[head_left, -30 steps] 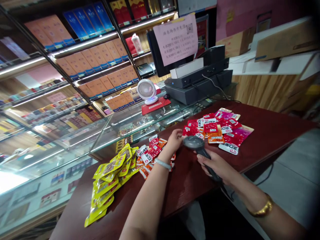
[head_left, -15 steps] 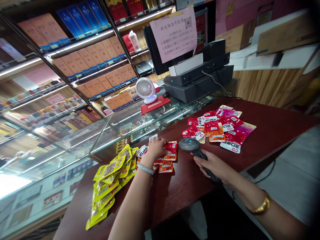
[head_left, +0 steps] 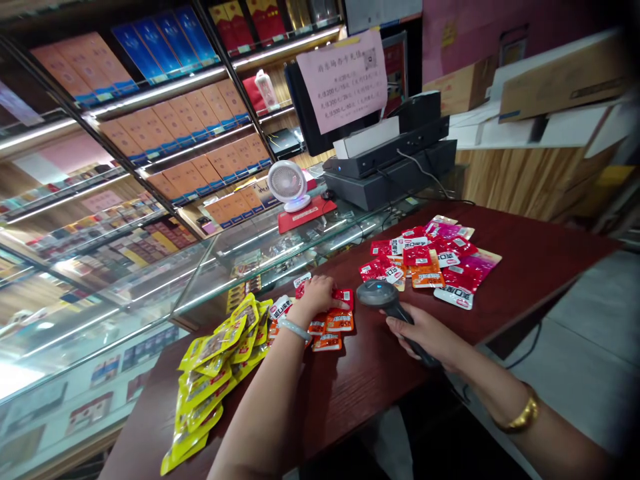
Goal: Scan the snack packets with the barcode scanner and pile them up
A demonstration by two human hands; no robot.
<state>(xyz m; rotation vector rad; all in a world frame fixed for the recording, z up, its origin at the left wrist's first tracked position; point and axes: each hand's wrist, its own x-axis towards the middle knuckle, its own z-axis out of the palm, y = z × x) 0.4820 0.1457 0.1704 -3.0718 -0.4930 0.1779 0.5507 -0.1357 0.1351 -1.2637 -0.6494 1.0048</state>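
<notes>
My right hand (head_left: 420, 330) is wrapped around the handle of a dark grey barcode scanner (head_left: 378, 293). A small blue light shows on the scanner's head, which points left toward the small packets. My left hand (head_left: 319, 297) lies over red and orange snack packets, its thumb stretched out across a red packet (head_left: 345, 295). Below its fingers are orange packets (head_left: 327, 341); some packets are partly hidden under the palm. Left of this hand a heap of yellow snack bags (head_left: 215, 380) lies overlapped. Beyond the scanner sits a pile of red, orange and pink packets (head_left: 425, 260).
The dark red table (head_left: 370, 373) meets a glass display counter (head_left: 270, 260). On the counter stand a white fan (head_left: 289, 183), a red mat (head_left: 307, 215) and a black cash register (head_left: 390, 177). Boxed goods fill the shelves behind. A cable hangs by the table's right edge.
My left hand has shifted slightly and spread over the packets, its thumb now reaching right. The scanner stays in my right hand, almost unmoved. The whole view has shifted a little.
</notes>
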